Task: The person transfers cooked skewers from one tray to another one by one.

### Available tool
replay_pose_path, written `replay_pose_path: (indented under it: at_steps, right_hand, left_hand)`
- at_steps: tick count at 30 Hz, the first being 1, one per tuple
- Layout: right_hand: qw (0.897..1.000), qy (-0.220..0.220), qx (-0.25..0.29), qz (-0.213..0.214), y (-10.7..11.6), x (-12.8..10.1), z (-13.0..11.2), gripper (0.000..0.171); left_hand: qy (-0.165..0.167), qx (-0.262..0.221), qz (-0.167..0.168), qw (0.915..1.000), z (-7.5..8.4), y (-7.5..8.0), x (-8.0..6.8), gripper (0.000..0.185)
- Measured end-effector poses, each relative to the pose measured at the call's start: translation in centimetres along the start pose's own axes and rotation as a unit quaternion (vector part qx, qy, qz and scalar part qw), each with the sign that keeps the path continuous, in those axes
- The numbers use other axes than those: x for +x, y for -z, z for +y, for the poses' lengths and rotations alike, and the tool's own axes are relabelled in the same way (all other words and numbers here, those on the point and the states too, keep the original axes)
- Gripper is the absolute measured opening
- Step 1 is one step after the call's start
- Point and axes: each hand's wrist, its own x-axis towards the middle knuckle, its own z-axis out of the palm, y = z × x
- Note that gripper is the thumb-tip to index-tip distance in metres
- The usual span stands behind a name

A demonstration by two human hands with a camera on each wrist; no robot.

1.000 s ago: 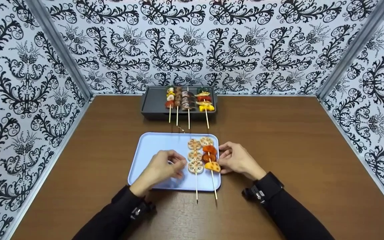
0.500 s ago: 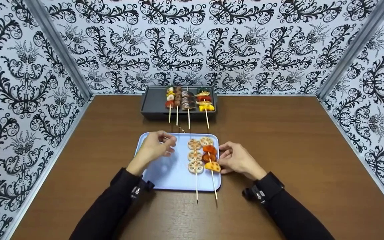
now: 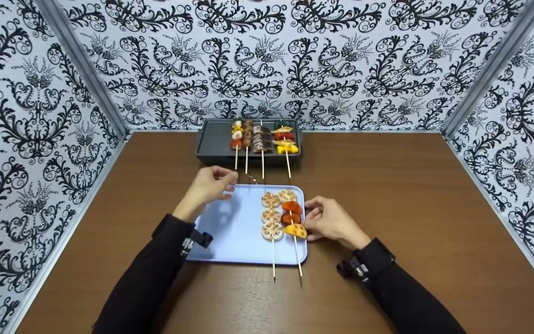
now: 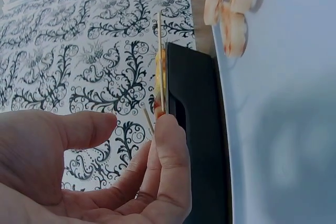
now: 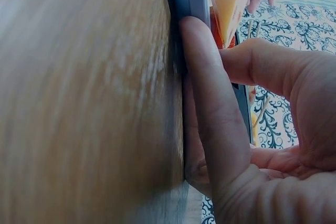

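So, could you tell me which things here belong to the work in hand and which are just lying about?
In hand:
- left hand, fingers curled near the grill skewers' sticks
- right hand, against the blue tray edge
- two skewers on the tray
- four skewers on the grill
- dark grill pan

Lying about:
- wooden table
- patterned walls
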Motion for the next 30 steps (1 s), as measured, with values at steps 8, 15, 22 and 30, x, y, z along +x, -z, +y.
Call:
replay_pose_path:
  at_steps: [8, 15, 22, 30]
  right_hand:
    - [1.000, -0.004, 0.003, 0.004, 0.0, -0.1, 0.0, 0.057]
    - [1.000, 0.014, -0.009, -0.001, 0.1, -0.1, 0.2, 0.054]
    - [1.000, 0.019, -0.006, -0.008, -0.1, 0.0, 0.2, 0.053]
    - [1.000, 0.016, -0.005, -0.002, 0.1, 0.1, 0.3, 0.055]
  left_hand:
    - [0.007, -0.017, 0.001, 0.9998, 0.3, 0.2, 1.4, 0.031]
    - [0.022, -0.023, 0.014, 0.9994, 0.6, 0.4, 2.3, 0.031]
    - [0.020, -0.045, 0.019, 0.9986, 0.8, 0.6, 3.2, 0.026]
    - [0.014, -0.052, 0.026, 0.9982, 1.1, 0.4, 4.5, 0.025]
